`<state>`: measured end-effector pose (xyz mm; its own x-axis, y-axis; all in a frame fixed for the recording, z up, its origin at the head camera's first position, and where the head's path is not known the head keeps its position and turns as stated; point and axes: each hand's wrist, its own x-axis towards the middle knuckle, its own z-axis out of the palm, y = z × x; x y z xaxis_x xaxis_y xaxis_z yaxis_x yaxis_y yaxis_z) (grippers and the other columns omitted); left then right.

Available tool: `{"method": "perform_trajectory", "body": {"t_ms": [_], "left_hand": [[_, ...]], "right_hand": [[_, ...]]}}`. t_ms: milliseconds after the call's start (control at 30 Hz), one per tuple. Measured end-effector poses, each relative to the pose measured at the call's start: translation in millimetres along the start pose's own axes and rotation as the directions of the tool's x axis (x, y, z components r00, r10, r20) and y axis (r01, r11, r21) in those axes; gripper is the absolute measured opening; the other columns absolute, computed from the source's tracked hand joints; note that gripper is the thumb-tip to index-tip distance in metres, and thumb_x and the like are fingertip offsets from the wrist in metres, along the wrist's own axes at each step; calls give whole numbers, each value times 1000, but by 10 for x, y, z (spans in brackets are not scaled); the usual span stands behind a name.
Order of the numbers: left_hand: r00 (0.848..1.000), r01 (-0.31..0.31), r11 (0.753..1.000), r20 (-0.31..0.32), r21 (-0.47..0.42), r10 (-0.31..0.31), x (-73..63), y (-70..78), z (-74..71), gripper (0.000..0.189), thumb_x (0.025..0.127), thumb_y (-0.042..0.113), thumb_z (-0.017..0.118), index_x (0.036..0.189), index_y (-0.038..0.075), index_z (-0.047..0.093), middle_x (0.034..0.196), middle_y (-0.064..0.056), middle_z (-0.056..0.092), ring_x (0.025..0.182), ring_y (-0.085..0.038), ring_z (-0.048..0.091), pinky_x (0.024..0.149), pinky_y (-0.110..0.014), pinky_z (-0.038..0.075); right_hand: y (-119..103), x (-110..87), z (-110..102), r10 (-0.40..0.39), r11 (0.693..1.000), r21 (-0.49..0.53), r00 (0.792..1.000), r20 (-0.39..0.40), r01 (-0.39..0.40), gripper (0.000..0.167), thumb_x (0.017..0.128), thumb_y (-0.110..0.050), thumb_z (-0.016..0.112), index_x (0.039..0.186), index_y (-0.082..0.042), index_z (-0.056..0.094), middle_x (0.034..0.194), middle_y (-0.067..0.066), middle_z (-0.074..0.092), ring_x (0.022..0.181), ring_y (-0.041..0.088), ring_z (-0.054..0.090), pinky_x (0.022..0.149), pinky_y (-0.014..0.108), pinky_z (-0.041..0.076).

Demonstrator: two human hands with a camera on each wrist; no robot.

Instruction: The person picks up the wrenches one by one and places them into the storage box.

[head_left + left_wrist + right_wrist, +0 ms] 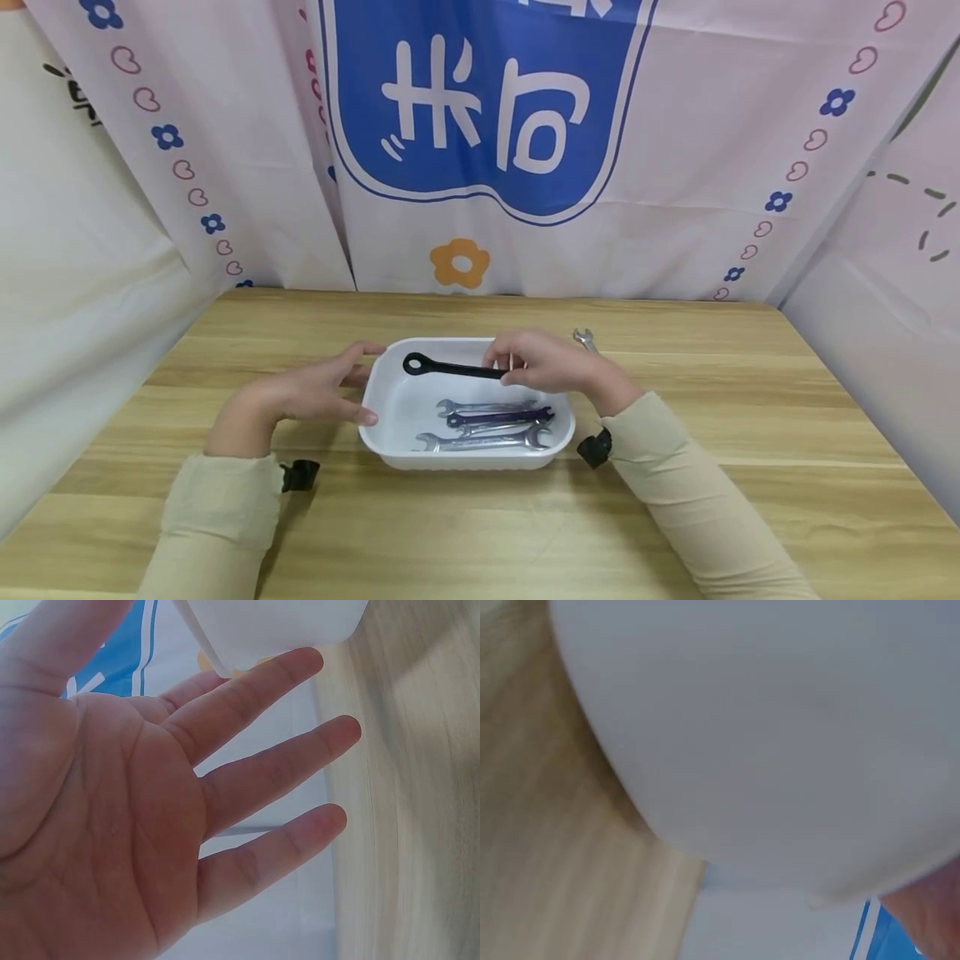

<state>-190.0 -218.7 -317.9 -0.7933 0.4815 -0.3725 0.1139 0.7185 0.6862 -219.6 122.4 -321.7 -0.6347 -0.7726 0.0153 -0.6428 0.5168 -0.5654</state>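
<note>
A white plastic tray [390, 421] stands on the wooden table with several wrenches lying in it. My right hand [543, 360] pinches a black ring-ended wrench [453, 368] by its right end, over the back part of the tray. Below it lie silver wrenches [487, 440] and a dark purple wrench [498, 417], roughly side by side. At the tray's left end is my left hand [318, 392], fingers straight and spread, the thumb at the rim. In the left wrist view its palm [97, 817] shows, with the tray's white wall beyond the fingers.
Another silver wrench [585, 339] lies on the table [480, 533] behind the right forearm, partly hidden by it. Behind the table hangs a printed white curtain [697, 167], with more cloth at both sides. The tray's outer wall [765, 735] fills most of the right wrist view.
</note>
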Motion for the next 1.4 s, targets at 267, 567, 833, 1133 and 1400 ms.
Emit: {"method": "perform_trajectory", "body": {"t_ms": [267,567,833,1133,1400], "left_hand": [[1000,-9,1000,-3,5,9,-13,15,8,101,83,35,79,157,16,13,156,-25,36,144,-49,33,111,-68,32],[1000,-3,1000,-10,11,3,-5,0,15,101,83,35,79,157,17,13,156,-24,37,145,-48,32,111,-69,31],[1000,-27,1000,1,2,27,-14,28,17,101,84,33,79,158,15,12,156,-26,36,144,-49,33,110,-69,32],[1000,-19,1000,7,-11,19,-9,27,23,100,84,31,79,157,16,12,156,-25,37,144,-49,34,110,-69,33],[1000,-26,1000,10,-13,26,-11,18,13,100,84,33,78,157,17,12,156,-25,36,144,-49,33,110,-69,32]], "right_hand": [[1,54,106,56,998,-29,997,56,-54,23,91,0,66,114,-5,68,93,3,66,82,11,58,75,21,52],[60,88,172,98,994,-47,993,72,-95,24,90,-1,68,113,-8,72,91,0,65,82,11,57,76,24,52],[71,125,177,77,993,-91,993,94,-68,24,90,-2,69,112,-8,74,89,-1,65,80,9,57,77,24,51],[75,150,193,94,988,-137,988,124,-77,23,88,-3,70,110,-10,74,85,-4,65,78,7,57,78,23,51],[99,188,248,96,957,-285,986,139,-53,19,87,-6,72,103,-15,73,83,-6,65,78,8,57,80,26,50]]}}
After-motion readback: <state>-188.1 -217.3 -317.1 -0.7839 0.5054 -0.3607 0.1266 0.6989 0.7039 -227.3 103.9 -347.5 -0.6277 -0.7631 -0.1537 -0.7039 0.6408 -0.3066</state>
